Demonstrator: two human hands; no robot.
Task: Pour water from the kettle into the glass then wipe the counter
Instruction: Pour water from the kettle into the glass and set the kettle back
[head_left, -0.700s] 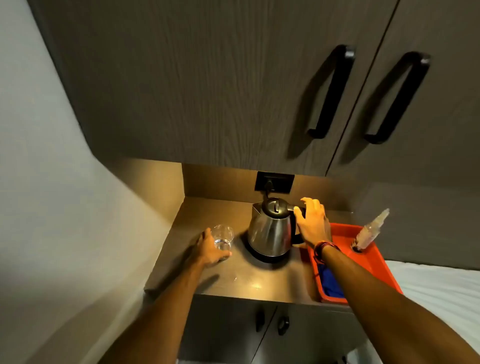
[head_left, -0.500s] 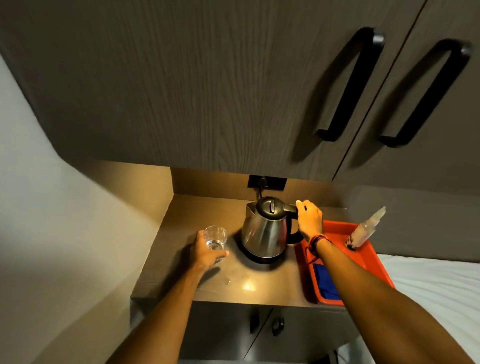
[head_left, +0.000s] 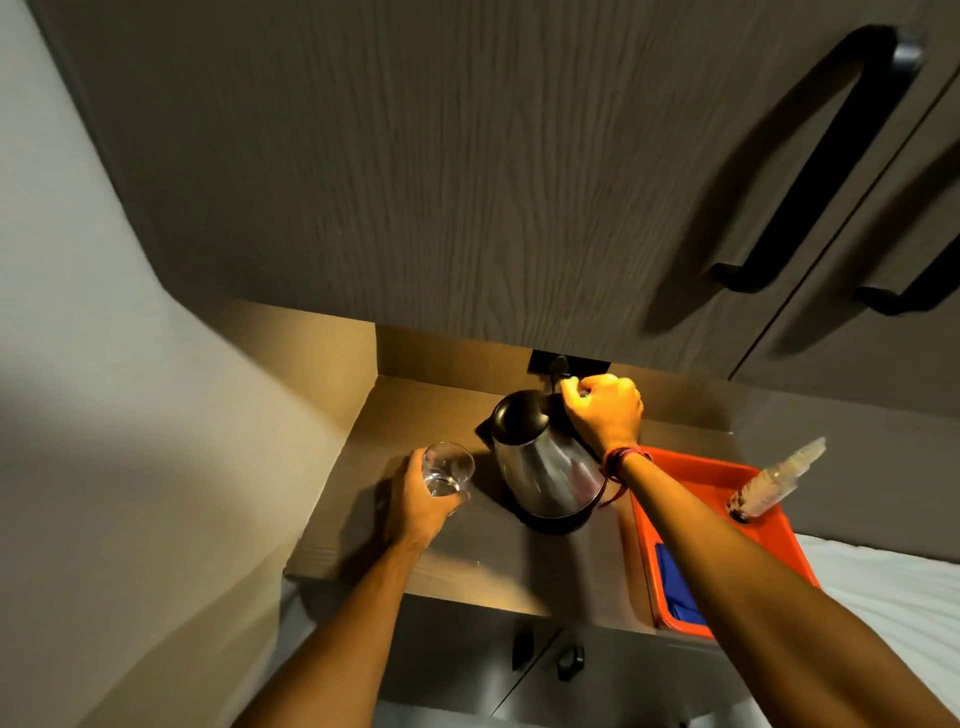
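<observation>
A steel kettle (head_left: 540, 467) with a black lid sits on its black base in the middle of the brown counter (head_left: 493, 566), tilted slightly to the left. My right hand (head_left: 605, 410) is closed around its black handle at the top. A clear glass (head_left: 448, 470) with a little water in it is held in my left hand (head_left: 421, 501), just left of the kettle and lifted off the counter. A blue cloth (head_left: 675, 587) lies in the orange tray (head_left: 727, 473) at the right.
A clear spray bottle (head_left: 774, 483) leans in the orange tray's far corner. Dark cabinet doors with black handles (head_left: 810, 161) hang low over the counter. A wall socket (head_left: 566, 364) sits behind the kettle. A wall stands on the left, white bedding (head_left: 893, 587) on the right.
My right hand has closed over the kettle handle and the kettle has tipped a little to the left. My left hand has raised the glass off the counter.
</observation>
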